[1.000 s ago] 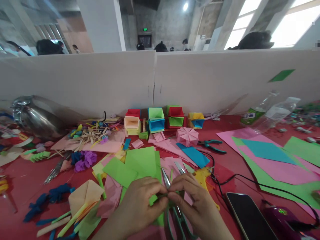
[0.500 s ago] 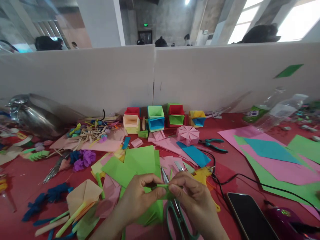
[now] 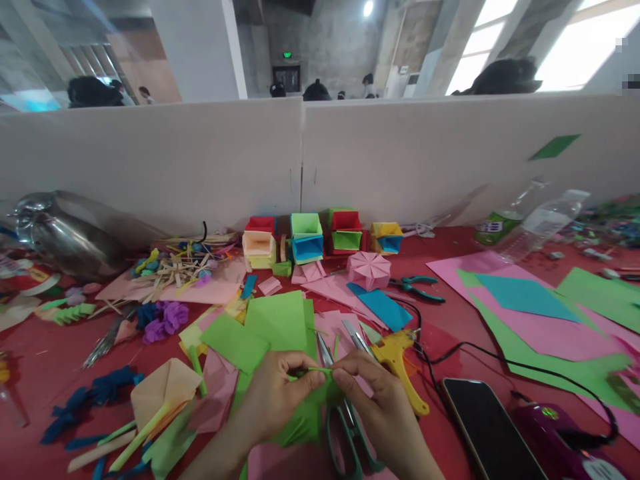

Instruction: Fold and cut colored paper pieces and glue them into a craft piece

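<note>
Between the fingertips of both hands is a small folded piece of green paper [image 3: 320, 370]. My left hand [image 3: 285, 390] pinches its left end, thumb against forefinger. My right hand [image 3: 373, 390] grips the other end in the same way. Part of the piece is hidden by my fingers. Scissors with dark green handles [image 3: 345, 440] lie just under my right hand, blades pointing away. Larger sheets of green paper [image 3: 277, 317] are spread beneath and beyond my hands. A yellow glue gun [image 3: 400, 360] rests right beside my right hand.
Folded paper boxes [image 3: 307, 248] line the white partition [image 3: 200, 167], with a pink paper octagon [image 3: 369, 270] before them. A phone [image 3: 493, 427], pliers [image 3: 420, 289] and a black cable [image 3: 475, 345] lie to the right. Bottles [image 3: 543, 227] lean there; a metal kettle [image 3: 70, 233] stands left.
The folded green piece has turned and now shows a thinner edge. The view has shifted slightly, and more of the glue gun shows beside my right hand.
</note>
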{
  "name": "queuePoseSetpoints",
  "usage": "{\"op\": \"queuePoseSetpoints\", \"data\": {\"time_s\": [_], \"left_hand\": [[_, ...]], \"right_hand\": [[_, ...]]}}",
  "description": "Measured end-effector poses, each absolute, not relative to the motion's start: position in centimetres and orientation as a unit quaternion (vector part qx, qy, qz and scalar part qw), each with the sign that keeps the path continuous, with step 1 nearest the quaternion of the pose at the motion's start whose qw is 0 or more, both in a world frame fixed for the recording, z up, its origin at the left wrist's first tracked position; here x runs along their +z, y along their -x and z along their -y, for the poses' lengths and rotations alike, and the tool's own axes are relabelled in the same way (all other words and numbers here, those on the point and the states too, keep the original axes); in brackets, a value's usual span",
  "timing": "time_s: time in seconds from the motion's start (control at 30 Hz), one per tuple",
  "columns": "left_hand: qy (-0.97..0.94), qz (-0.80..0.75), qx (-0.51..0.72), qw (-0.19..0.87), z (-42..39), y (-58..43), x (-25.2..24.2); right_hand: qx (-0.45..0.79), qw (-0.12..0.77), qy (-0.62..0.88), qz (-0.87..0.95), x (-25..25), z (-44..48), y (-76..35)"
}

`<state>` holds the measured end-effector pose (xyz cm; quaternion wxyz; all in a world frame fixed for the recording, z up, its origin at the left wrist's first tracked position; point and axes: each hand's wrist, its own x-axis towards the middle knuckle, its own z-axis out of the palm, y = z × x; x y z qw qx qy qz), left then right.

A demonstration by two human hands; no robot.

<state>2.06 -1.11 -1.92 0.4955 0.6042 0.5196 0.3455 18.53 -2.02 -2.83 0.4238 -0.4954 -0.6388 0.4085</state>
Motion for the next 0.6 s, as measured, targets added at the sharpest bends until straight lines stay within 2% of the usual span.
{"op": "queuePoseSetpoints", "data": {"time_s": [0.27,0.43,0.6], "left_hand": [[-0.536,-0.524,0.401,0.527,2.4,-2.5,-3.6],[-0.550,-0.536,0.402,0.499,2.7,-1.4,-3.8],[-0.567,-0.523,0.415,0.482,2.8,-1.3,-3.1]], "right_hand": [[0.392,0.435,0.498,0.639,-2.9,2.7,-18.0],[0.434,0.391,0.461,0.667,-2.0,2.2,-17.8],[0.408,0.385,0.475,0.678,-0.8,1.7,-17.1]]}}
